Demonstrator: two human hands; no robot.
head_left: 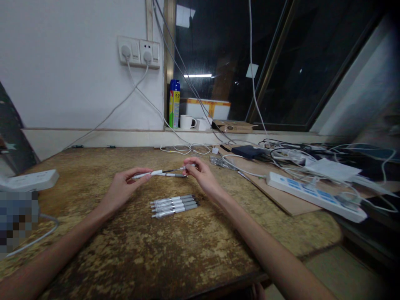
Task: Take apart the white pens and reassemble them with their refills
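Over the worn wooden table, my left hand [120, 187] pinches the white barrel of a pen [157, 172]. A thin dark refill [168, 171] sticks out of the barrel toward the right. My right hand [201, 177] has its fingertips closed on a small pale pen part [189, 166] at the refill's far end; the fingers partly hide it. Just beneath the refill, another pen [175, 175] lies on the table. Nearer to me, several white and grey pens [174, 206] lie side by side in a row, their dark tips pointing right.
On the right, a white power strip [315, 196] and tangled cables lie on and beside a brown board [281, 200]. Crumpled clear plastic [222, 162] is behind my right hand. Another white power strip [33, 180] sits at left. A spray can [174, 104] and white mug [186, 121] stand on the sill.
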